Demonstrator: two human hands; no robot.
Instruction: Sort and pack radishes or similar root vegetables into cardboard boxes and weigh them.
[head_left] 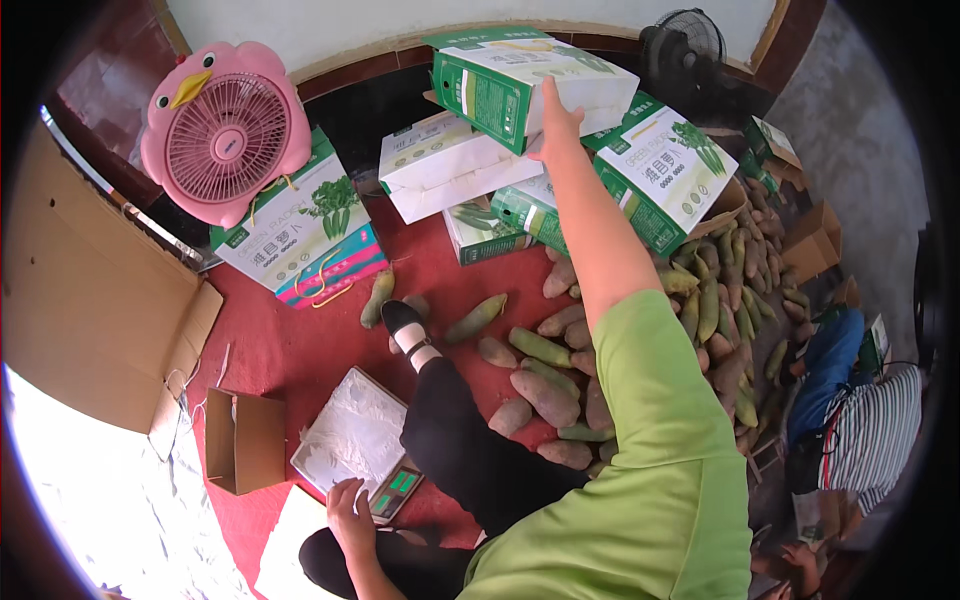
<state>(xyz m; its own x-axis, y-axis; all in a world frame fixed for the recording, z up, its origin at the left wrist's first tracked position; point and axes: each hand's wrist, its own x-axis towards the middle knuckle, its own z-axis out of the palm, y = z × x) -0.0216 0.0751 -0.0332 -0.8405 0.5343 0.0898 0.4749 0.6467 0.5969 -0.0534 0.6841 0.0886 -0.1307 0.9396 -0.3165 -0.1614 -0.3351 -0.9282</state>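
My right arm stretches far forward, and my right hand [560, 125] grips the end of a green-and-white carton [480, 95], fingers at its upper edge and thumb lower down. That carton sits tilted above other cartons, among them a white one [445, 165] and another green-and-white carton [668, 170]. Low on the left, my left hand [350, 515] hangs with loosely bent fingers beside a digital scale [398, 490] with a lit green display; nothing shows in it. A crumpled whitish plastic sheet [350, 430] covers the scale's platform.
Green radishes [540, 346] and brownish-pink tubers [546, 398] lie heaped on the red carpet [290, 345]. A pink fan [228, 145] stands by a carton at left, a black fan [685, 50] at the back. An open cardboard box [245, 440] is near the scale. Another person [870, 420] is at right.
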